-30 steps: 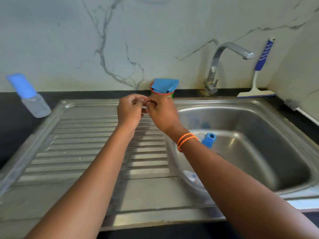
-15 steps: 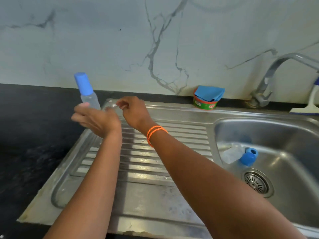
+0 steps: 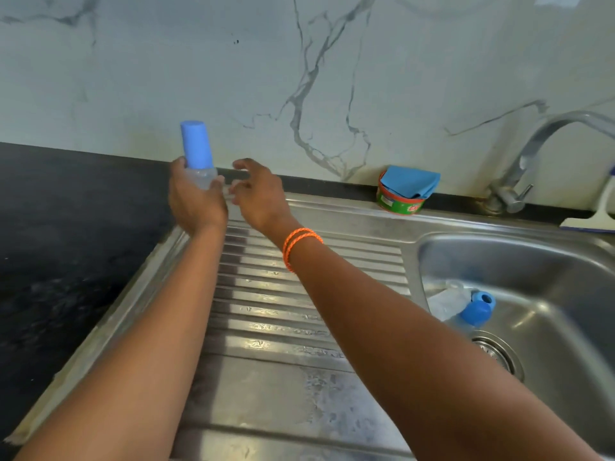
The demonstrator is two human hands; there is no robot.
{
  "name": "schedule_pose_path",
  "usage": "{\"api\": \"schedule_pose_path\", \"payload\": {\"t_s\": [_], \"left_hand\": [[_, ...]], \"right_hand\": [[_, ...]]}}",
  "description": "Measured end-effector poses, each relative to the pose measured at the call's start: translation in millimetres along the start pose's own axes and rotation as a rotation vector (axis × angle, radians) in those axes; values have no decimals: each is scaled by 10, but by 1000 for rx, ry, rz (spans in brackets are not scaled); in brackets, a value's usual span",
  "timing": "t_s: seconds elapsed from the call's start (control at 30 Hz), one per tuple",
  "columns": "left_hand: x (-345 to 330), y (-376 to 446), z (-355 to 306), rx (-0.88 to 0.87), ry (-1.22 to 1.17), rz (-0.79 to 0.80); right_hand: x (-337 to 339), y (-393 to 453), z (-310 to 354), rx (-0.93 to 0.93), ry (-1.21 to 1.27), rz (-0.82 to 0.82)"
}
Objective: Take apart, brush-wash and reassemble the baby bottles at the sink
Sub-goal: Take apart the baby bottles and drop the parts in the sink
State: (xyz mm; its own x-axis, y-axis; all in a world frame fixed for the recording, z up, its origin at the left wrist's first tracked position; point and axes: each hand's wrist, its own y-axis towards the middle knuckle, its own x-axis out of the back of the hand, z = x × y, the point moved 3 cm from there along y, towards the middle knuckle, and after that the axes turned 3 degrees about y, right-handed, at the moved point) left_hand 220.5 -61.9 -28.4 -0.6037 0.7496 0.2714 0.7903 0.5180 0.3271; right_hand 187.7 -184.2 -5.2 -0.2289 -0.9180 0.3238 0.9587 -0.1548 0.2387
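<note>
- My left hand [image 3: 196, 201] has just reached the clear plastic baby bottle with the tall blue cap [image 3: 197, 151] at the back left corner of the ribbed steel drainboard [image 3: 299, 294]; its fingers now clamp the body.
- My right hand [image 3: 259, 194], a moment ago pinching something small, comes in beside it, fingers apart and empty, likely for the cap.
- A second clear bottle with a blue collar [image 3: 466, 307] lies in the steel sink basin [image 3: 549, 277] by the drain.
- A green tin with a blue cloth [image 3: 404, 191] and the tap [image 3: 532, 151] stand well apart; nothing blocks me.
</note>
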Motion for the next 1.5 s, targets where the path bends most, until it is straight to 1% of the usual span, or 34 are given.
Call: {"api": "schedule_pose_path", "payload": {"t_s": [0.1, 0.23, 0.33, 0.37, 0.43, 0.5, 0.6, 0.7, 0.8, 0.9, 0.97, 1.03, 1.13, 1.2, 1.3, 1.4, 1.5], "left_hand": [[-210, -359, -134, -141, -70, 135], [-420, -851, -329, -317, -54, 354], [-507, -1185, -578, -414, -97, 507], [-542, -1312, -662, -429, -117, 591], [-612, -1593, -786, -429, -173, 808], [-656, -1892, -878, -444, -177, 954], [-752, -2307, -1037, -463, -213, 1058], [-851, -2653, -1205, -461, -192, 1161], [-859, -3071, -1295, -485, -208, 1178], [-861, -3366, -1339, -649, -150, 1102], [-882, -3404, -1360, -762, -81, 1071], [-870, -3392, -1356, -824, -64, 1062], [-878, -3314, -1318, -855, -88, 1047], [-914, -3247, -1302, -860, -98, 1032], [-936, -3190, -1267, -816, -122, 1037], [-922, -3225, -1247, -824, -108, 1039], [-909, -3228, -1289, -788, -113, 1031]], "right_hand": [[367, 24, -89, -31, 94, -87], [1044, -181, -230, -13, 66, -198], [1617, -495, -358, -24, 75, -197], [1811, -615, -388, -32, 92, -190], [2180, -860, -448, -61, 120, -197], [2511, -1098, -485, -95, 109, -221], [2976, -1476, -552, -135, 110, -231], [3352, -1783, -674, -167, 99, -253], [3681, -2036, -776, -169, 73, -235], [3886, -2250, -900, -147, 71, -185], [3938, -2344, -977, -126, 162, -140], [3952, -2383, -989, -94, 191, -96], [3938, -2353, -938, -43, 133, -57], [3905, -2327, -925, -38, 145, -73], [3823, -2306, -962, -134, 216, -98], [3743, -2259, -987, -218, 165, -137], [3755, -2225, -994, -187, 119, -192]]}}
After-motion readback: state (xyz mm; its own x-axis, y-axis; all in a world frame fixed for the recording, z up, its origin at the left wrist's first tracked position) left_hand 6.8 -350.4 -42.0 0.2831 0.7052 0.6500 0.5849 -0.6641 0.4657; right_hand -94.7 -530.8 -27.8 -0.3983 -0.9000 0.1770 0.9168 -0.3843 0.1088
